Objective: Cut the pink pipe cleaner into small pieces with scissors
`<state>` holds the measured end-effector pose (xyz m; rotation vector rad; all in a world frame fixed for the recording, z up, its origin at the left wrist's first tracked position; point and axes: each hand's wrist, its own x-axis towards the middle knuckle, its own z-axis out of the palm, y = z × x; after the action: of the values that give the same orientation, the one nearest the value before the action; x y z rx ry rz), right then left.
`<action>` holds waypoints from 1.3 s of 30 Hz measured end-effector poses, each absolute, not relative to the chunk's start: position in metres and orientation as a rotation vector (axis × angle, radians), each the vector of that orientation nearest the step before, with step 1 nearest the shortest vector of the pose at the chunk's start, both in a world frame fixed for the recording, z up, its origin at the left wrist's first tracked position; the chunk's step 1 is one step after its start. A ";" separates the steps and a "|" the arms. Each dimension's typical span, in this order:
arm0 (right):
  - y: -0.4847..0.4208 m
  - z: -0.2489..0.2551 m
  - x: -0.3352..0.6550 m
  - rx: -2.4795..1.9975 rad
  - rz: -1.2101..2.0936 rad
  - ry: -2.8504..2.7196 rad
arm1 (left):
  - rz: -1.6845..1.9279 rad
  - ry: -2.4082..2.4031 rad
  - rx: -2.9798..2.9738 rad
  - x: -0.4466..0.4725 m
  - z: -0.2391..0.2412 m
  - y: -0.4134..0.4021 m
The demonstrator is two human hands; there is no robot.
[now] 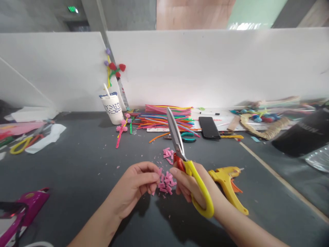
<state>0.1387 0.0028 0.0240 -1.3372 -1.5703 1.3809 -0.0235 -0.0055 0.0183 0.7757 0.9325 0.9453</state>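
My right hand (189,185) is closed round the yellow handles of a pair of scissors (180,147), blades shut and pointing up and away. My left hand (140,183) is curled, its fingertips pinched at the edge of a heap of small pink cut pieces (166,183) on the dark table; what the pinch holds is too small to name. A second cluster of pink pieces (168,153) lies just beyond, beside the blades.
A yellow glue gun (227,185) lies right of my right hand. Behind are a stack of coloured pipe cleaners (167,116), a black phone (209,127), a white cup (112,108), teal-handled pliers (187,137), a pink pipe-cleaner flower (121,132). A pink tool (23,209) sits lower left.
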 end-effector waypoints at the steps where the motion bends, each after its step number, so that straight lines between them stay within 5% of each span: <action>1: 0.003 0.023 0.138 -1.336 1.405 -1.532 | 0.953 0.940 0.772 -0.024 0.019 -0.005; 21: 0.002 0.019 0.136 -1.271 1.362 -1.659 | 0.834 1.134 1.099 -0.013 0.016 -0.011; 30: -0.002 0.012 0.141 -1.391 0.724 -2.194 | 1.418 1.103 0.905 -0.034 0.025 -0.002; 39: 0.000 -0.003 0.139 -1.342 0.151 -2.403 | 1.594 1.091 0.872 -0.040 0.028 -0.003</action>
<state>0.1394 -0.0004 -0.0028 -1.3415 -2.4027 0.1510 -0.0400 -0.0029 0.0282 0.8720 1.0905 1.5942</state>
